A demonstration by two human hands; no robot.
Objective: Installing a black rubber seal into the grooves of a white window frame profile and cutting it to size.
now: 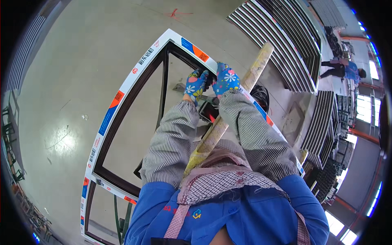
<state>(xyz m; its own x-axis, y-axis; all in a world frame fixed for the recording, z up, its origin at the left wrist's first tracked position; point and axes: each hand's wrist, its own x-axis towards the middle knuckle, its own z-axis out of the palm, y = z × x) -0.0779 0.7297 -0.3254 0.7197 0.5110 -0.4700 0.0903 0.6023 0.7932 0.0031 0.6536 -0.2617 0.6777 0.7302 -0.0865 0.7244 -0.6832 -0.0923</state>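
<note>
A large white window frame (pixel 131 77) with black inner edges and printed protective tape lies in front of me. Both my hands wear blue flowered gloves and meet at its far right rail. My left hand (pixel 196 84) is inside the opening, its fingers closed around a black strip (pixel 209 81) at the inner edge. My right hand (pixel 226 80) curls over the rail beside it, fingertips partly hidden. A thin black bar or strip (pixel 164 83) runs down inside the frame from the top corner. Beneath the frame passes a worn, yellowish wrapped beam (pixel 258 65).
Stacks of long metal profiles (pixel 281 45) lie at the upper right, with another stack (pixel 320 126) below. A black bundle (pixel 260 97) is just right of the frame. Far right, another person (pixel 347 70) is at a distance. Red string (pixel 174 14) lies on the floor.
</note>
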